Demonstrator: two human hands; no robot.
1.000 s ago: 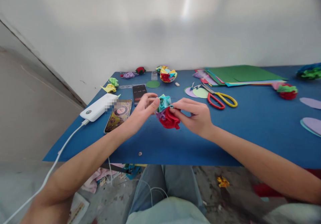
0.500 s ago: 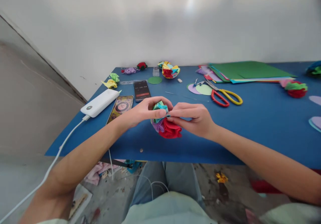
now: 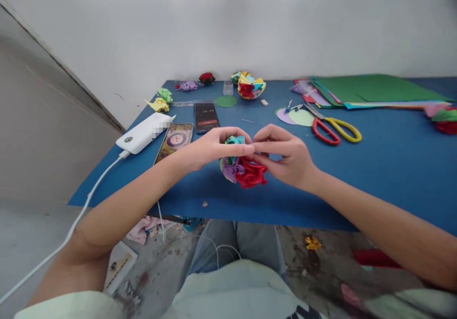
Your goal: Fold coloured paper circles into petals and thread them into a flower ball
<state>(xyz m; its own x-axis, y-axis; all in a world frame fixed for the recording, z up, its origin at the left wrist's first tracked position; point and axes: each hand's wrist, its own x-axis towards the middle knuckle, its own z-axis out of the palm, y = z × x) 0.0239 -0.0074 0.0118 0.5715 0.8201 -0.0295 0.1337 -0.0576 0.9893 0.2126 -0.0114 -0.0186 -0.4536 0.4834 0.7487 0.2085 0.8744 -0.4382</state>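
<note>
A ball of ruffled felt petals (image 3: 251, 174), red, purple and teal, sits between my two hands just above the table's front part. My left hand (image 3: 217, 145) wraps over its top and left side, thumb laid across the teal felt. From the right, my right hand (image 3: 285, 154) has its thumb and fingertips pinched together at the ball's upper right edge, meeting my left thumb. What lies in that pinch is hidden by the fingers. A thin needle-like line (image 3: 248, 121) lies on the table beyond my hands.
Red-and-yellow-handled scissors (image 3: 326, 133) lie to the right, near felt ovals (image 3: 302, 116) and stacked felt sheets (image 3: 382, 88). Two phones (image 3: 207, 117) and a cabled white power bank (image 3: 141, 135) are on the left. Another petal ball (image 3: 252, 88) stands at the back of the blue table (image 3: 389, 166).
The view has shifted, so the table's things appear higher and further right. My left thumb has come over to my right fingertips, and the ball has turned a little, showing more purple.
</note>
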